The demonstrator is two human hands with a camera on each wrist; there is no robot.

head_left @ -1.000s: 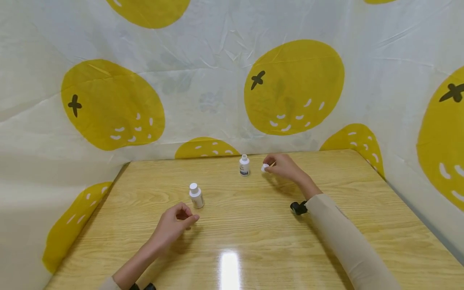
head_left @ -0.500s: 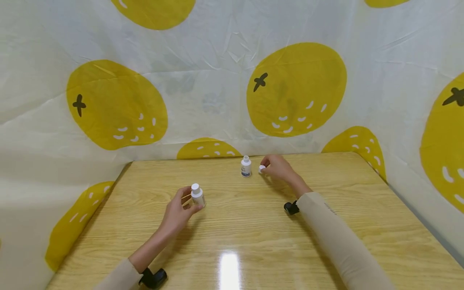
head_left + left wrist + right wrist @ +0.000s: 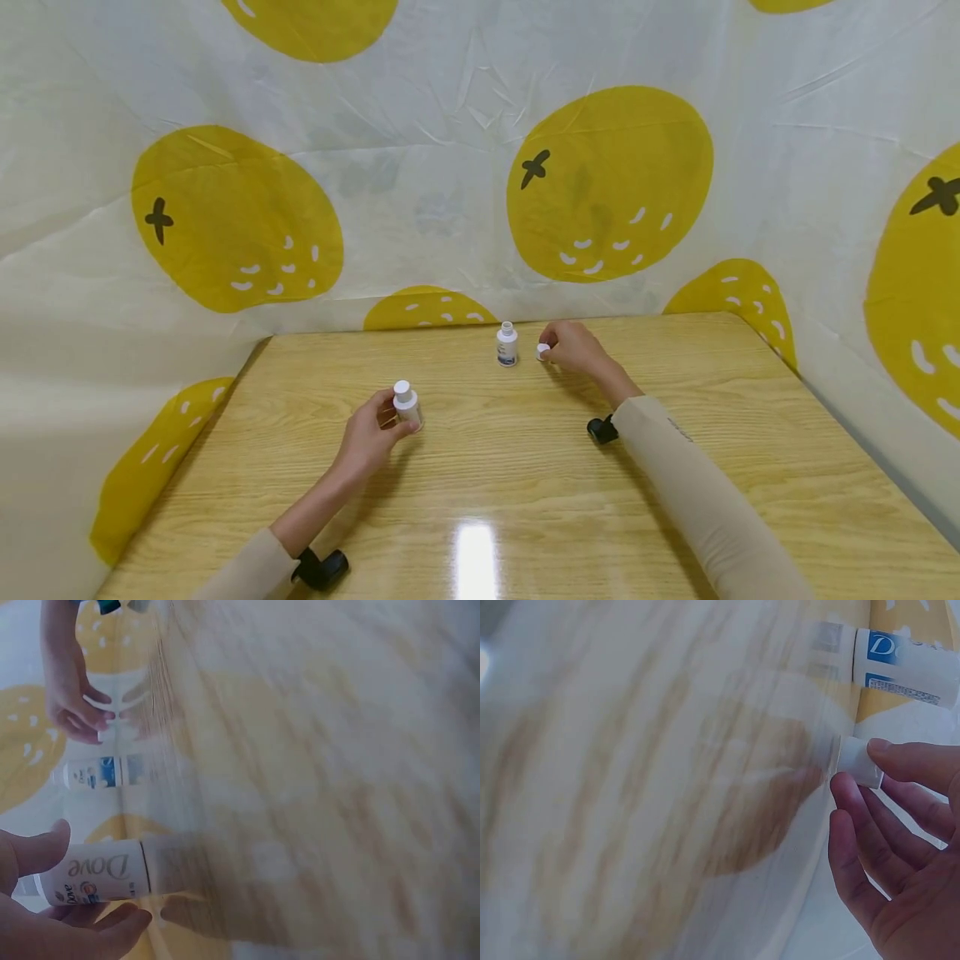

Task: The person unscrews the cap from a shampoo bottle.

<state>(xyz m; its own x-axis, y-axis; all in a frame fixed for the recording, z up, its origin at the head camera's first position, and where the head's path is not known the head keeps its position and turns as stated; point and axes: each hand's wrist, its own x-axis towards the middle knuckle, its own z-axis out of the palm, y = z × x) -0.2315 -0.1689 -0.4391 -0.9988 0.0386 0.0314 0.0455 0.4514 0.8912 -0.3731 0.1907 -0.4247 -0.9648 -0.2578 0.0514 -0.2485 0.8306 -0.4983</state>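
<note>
A small white Dove bottle [image 3: 407,408] with its white cap on stands upright on the left of the table. My left hand [image 3: 367,432] holds it by the body, thumb on the near side and fingers behind. In the left wrist view the Dove label [image 3: 97,871] shows between thumb and fingers. Farther back is a second white bottle [image 3: 507,346], uncapped, its threaded neck bare and its label partly blue. Just right of it, my right hand [image 3: 576,348] pinches a loose white cap [image 3: 860,761] between thumb and fingertips, down at the tabletop.
The glossy wood-grain table [image 3: 480,475] ends at a white curtain [image 3: 427,192] printed with yellow fruit, which also hangs at both sides. A black wrist camera [image 3: 321,571] sits under the left sleeve, another black device [image 3: 602,430] under the right.
My left hand has moved forward from beside the capped bottle and taken hold of it. The right hand with the cap has shifted slightly left, toward the uncapped bottle.
</note>
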